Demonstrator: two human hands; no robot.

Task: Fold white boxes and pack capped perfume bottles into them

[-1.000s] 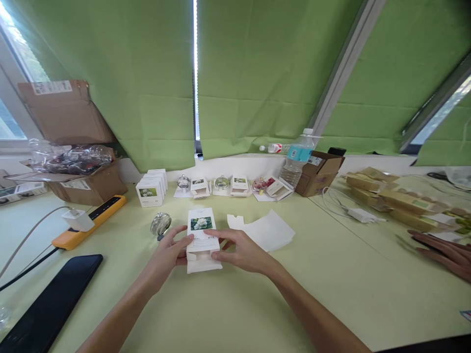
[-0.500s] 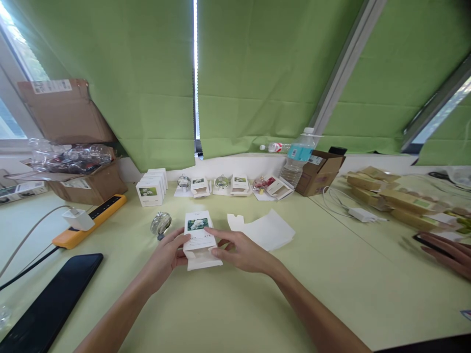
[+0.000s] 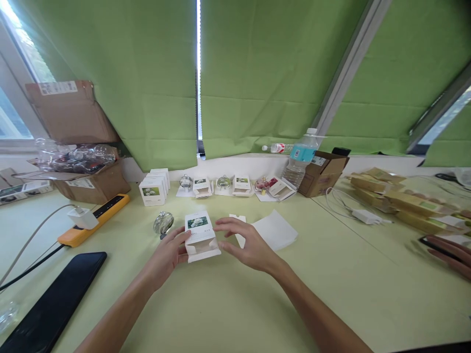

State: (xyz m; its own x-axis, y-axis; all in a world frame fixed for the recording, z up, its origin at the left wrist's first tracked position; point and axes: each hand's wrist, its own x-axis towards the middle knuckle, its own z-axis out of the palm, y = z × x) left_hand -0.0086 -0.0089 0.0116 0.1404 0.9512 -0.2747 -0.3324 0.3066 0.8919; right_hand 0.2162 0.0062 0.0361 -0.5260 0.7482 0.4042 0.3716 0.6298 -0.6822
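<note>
My left hand [image 3: 170, 255] grips a small white carton [image 3: 199, 228] by its left side. The carton has a picture of a white flower on its face, and its near end is open with the flap folded out. Just right of the carton, my right hand [image 3: 246, 243] is held with its fingers apart and nothing in them. A round clear glass bottle [image 3: 163, 223] with a dark neck lies on the table behind my left hand. White paper sheets [image 3: 275, 230] lie beyond my right hand, which partly covers a notched white piece [image 3: 239, 217].
Behind stand several white cartons [image 3: 153, 191], a row of glass bottles with opened cartons [image 3: 242, 184], a large water bottle [image 3: 299, 159] and a cardboard box [image 3: 322, 174]. On the left are an orange power strip [image 3: 93, 220] and a black phone [image 3: 55, 299]. Another person's hand [image 3: 451, 252] is at the right edge.
My right hand has let go of the carton and moved a little to the right, its fingers spreading. My left hand still holds the carton, whose open end is now tilted up slightly.
</note>
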